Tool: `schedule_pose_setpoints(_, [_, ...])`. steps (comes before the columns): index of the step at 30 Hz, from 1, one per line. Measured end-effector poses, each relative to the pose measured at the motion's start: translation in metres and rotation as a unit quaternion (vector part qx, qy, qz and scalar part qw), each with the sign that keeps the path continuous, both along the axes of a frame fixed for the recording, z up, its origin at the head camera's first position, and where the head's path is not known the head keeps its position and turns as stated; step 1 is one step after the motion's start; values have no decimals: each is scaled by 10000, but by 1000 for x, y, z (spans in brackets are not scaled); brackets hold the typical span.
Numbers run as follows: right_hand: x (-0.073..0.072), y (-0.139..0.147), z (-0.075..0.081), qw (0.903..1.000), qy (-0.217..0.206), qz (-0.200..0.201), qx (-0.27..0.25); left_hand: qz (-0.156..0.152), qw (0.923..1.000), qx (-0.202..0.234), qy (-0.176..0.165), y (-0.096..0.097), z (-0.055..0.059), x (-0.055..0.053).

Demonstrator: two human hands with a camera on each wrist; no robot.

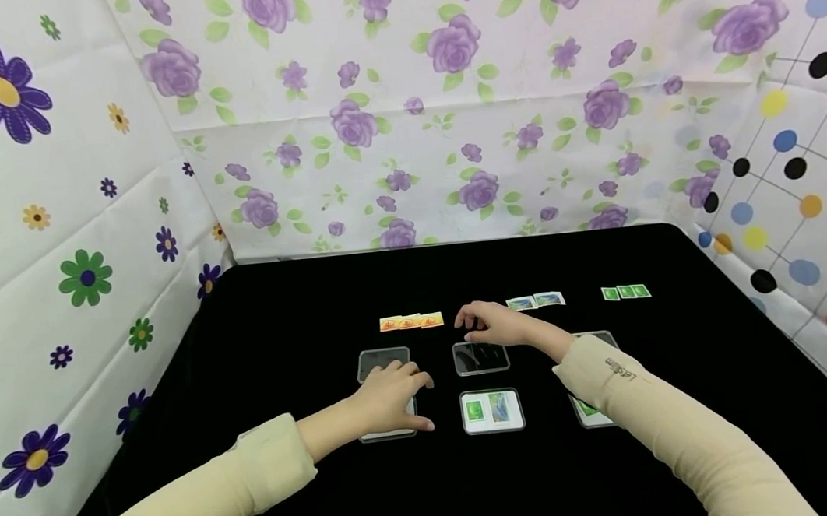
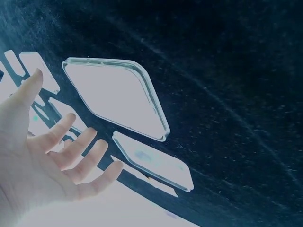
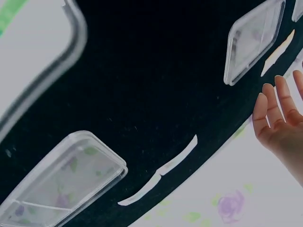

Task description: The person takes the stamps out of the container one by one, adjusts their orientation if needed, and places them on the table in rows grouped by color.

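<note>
My left hand [image 1: 393,397] hovers over the left white-backed case [image 1: 388,435], covering most of it, fingers spread and nothing in them. In the left wrist view that case [image 2: 116,97] lies beyond the fingertips. My right hand [image 1: 497,324] is above the far edge of a clear plastic lid [image 1: 480,359], fingers loosely bent and holding nothing. Just left of it lies a row of orange stamps [image 1: 411,322]. Below the lid, the middle case [image 1: 470,427] holds a green stamp [image 1: 475,411] and a blue landscape stamp [image 1: 499,408].
Two blue stamps [image 1: 536,301] and a row of green stamps [image 1: 626,292] lie farther back on the black cloth [image 1: 303,295]. Another clear lid [image 1: 373,362] sits at left. The right sleeve partly hides a case [image 1: 590,412] and lid [image 1: 605,337]. Patterned curtains [image 1: 407,134] surround the table.
</note>
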State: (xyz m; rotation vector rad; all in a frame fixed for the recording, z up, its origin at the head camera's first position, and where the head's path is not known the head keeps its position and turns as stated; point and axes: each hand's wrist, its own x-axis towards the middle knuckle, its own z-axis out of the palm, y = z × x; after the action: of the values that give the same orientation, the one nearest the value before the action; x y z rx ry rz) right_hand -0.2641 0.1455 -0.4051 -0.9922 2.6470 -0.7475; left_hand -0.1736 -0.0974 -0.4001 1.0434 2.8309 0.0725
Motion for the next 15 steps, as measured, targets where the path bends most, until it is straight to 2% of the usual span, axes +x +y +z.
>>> schedule_pose_setpoints(10, [30, -1, 0, 9986, 388, 318, -150, -85, 9998, -138, 102, 17, -2, -1])
schedule_pose_setpoints(15, [41, 2, -4, 9984, 401, 354, -155, -150, 9998, -93, 107, 21, -6, 0])
